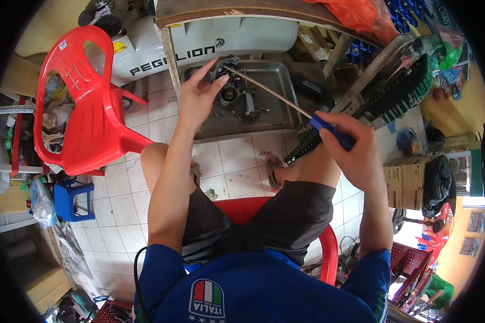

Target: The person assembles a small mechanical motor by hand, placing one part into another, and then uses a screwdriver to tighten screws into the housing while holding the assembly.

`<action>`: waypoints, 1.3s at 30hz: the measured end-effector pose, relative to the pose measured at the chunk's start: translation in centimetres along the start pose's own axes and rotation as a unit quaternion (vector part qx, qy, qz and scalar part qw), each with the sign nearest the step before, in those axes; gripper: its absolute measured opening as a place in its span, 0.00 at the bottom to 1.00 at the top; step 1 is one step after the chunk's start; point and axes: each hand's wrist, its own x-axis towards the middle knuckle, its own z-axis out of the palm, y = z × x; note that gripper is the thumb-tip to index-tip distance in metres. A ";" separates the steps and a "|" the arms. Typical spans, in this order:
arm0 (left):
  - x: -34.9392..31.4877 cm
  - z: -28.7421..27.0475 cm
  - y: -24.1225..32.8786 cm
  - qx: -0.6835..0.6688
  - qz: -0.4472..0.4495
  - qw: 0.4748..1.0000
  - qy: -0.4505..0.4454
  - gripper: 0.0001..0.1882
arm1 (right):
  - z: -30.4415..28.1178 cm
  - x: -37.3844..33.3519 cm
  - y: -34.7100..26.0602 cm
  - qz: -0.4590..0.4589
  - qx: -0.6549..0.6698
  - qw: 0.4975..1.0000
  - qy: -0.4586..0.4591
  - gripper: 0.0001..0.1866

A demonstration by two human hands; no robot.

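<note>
My left hand is closed round the near side of a dark, round metal machine part, thumb and fingers on its rim. My right hand grips the blue handle of a long screwdriver. The shaft runs up and left, and its tip reaches the metal part by my left thumb; whether it sits in a screw I cannot tell. Below lies a metal tray with a round part with a ringed centre, a grey metal bracket-like piece and several small screws.
A red plastic chair stands at the left, with a blue stool nearer. Behind the tray are a large white tank and a wooden table edge. Cardboard boxes are stacked at the right, near a rack of tools.
</note>
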 end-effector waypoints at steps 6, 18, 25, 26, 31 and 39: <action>0.0 0.2 0.2 -0.023 0.003 1.000 -0.002 0.26 | -0.5 0.0 -0.8 -0.044 -0.051 0.998 0.012 0.14; 0.1 0.5 -0.6 -0.072 -0.045 0.996 -0.033 0.28 | 0.0 -0.5 -1.7 -0.221 -0.302 0.926 0.047 0.16; 0.1 0.3 -0.5 -0.098 -0.042 0.994 -0.005 0.29 | -0.4 -0.1 -3.4 -0.220 -0.315 0.923 0.000 0.16; 0.2 0.3 -0.5 -0.085 -0.035 0.996 -0.005 0.29 | -0.5 -0.1 -3.3 -0.210 -0.297 0.931 0.010 0.17; 0.4 -0.4 -0.9 -0.026 0.005 1.000 -0.005 0.28 | -1.0 0.4 -3.4 -0.142 -0.163 0.975 0.058 0.17; 0.0 0.0 -0.3 -0.031 -0.019 0.999 -0.021 0.26 | -0.9 0.8 -3.1 -0.063 -0.070 0.994 0.052 0.11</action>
